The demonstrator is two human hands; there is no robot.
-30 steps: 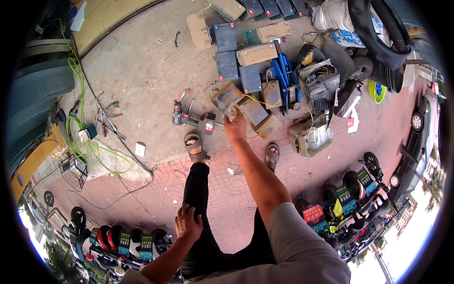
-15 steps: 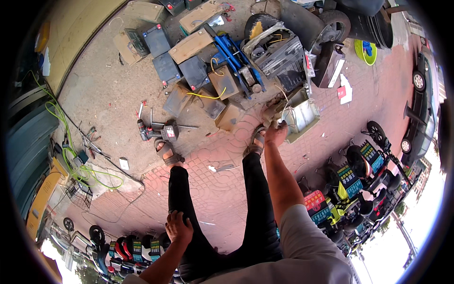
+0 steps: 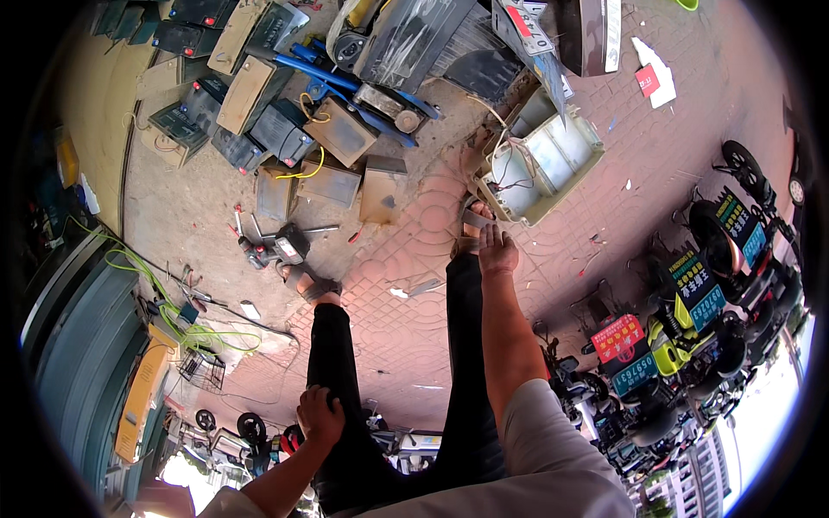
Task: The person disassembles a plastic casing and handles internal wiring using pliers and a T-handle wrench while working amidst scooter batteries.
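Note:
Over my left thigh, my left hand [image 3: 320, 417] rests with fingers apart and loosely bent. My right hand [image 3: 498, 250] is raised just in front of my right shoe, fingers extended and slightly bent, with nothing visible in it. Beyond it on the paving lies an opened beige plastic box [image 3: 553, 168] with inner compartments and loose wires. Dusty tan battery blocks [image 3: 380, 190] sit to its left, one with a yellow cable over it. A cordless drill [image 3: 285, 246] lies by my left shoe among hand tools.
Grey batteries [image 3: 281, 129], a blue floor jack [image 3: 393, 112] and dark plastic parts [image 3: 410, 43] crowd the top. Green hose or cable [image 3: 138, 268] runs along the left by a shutter [image 3: 73, 345]. Parked scooters [image 3: 682, 319] line the right; white and red paper [image 3: 652, 73] lies upper right.
My view has swung rightward, bringing the beige box nearer the centre. My right hand moved rightward from the tan blocks toward that box. My left hand stayed on my thigh.

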